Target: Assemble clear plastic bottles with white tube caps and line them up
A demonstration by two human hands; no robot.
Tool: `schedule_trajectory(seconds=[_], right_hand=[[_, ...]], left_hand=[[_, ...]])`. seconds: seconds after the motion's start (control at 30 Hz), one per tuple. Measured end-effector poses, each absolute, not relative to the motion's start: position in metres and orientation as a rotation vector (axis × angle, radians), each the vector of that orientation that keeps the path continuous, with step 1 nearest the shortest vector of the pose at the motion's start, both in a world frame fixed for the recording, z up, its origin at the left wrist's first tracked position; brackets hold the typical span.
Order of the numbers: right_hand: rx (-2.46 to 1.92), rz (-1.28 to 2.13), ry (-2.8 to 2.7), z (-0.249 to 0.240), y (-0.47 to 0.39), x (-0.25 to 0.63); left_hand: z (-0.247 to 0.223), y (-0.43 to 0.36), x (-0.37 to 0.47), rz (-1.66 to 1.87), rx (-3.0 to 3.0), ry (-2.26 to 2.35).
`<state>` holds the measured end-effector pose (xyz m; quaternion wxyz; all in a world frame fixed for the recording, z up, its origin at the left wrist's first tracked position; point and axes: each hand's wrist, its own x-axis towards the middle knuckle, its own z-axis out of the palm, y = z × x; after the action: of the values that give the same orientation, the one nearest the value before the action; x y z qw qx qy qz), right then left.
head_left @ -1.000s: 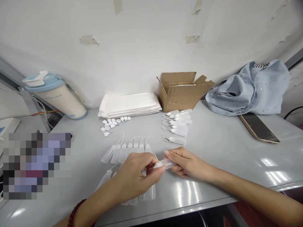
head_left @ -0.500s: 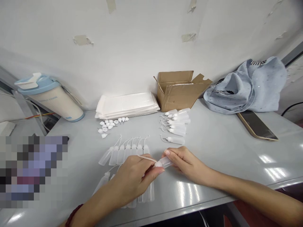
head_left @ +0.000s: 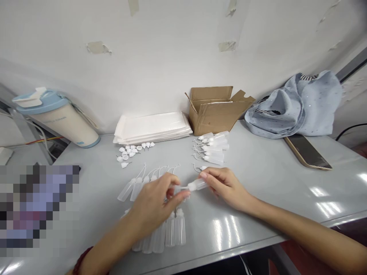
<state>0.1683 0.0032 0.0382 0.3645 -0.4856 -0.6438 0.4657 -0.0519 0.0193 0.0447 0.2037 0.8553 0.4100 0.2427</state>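
Note:
A small translucent squeeze bottle [head_left: 198, 185] with a white neck lies nearly level between my hands. My right hand [head_left: 228, 189] is closed on its body. My left hand [head_left: 160, 194] is close to the neck, its thumb and forefinger apart and slightly blurred. A pale strap runs from the neck into the gap between these fingers. Under and beside my left hand lie rows of similar bottles [head_left: 180, 229], partly hidden by the hand and forearm. Beyond my right hand is a group of needle-tipped bottles [head_left: 215, 156], one mostly covered by the hand.
White needle tips [head_left: 124, 157] lie loose before a stack of white packets [head_left: 151, 128]. An open cardboard box [head_left: 219, 114] stands against the wall. A tumbler [head_left: 63, 120] is at left; a blue cloth bag [head_left: 315, 103] and a phone [head_left: 309, 152] are at right.
My left thumb and forefinger have come apart from the bottle's neck. Both hands have shifted slightly up, away from the table's front edge, and the bottle is more level.

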Motion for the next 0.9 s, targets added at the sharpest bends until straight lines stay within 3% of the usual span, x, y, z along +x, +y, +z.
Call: schedule_trajectory(seconds=[0.1,0.23,0.47,0.73,0.9], right_hand=[[-1.299,0.708,-1.744,0.039,0.011,0.179],[-1.374,0.422,-1.616,0.042,0.024,0.194],[-1.493,0.282,-1.484,0.041,0.046,0.216],[-1.782,0.178,-1.564,0.028,0.058,0.229],[-1.6,0.005,-1.647,0.032,0.051,0.223]], left_hand=[[0.055,0.036,-0.068,0.653,2.281,1.442],[0.067,0.06,-0.1,0.488,2.284,1.831],[0.063,0.074,-0.125,-0.042,2.402,2.002],[0.059,0.08,-0.127,-0.081,2.445,1.927],[0.058,0.083,-0.129,-0.041,2.439,1.893]])
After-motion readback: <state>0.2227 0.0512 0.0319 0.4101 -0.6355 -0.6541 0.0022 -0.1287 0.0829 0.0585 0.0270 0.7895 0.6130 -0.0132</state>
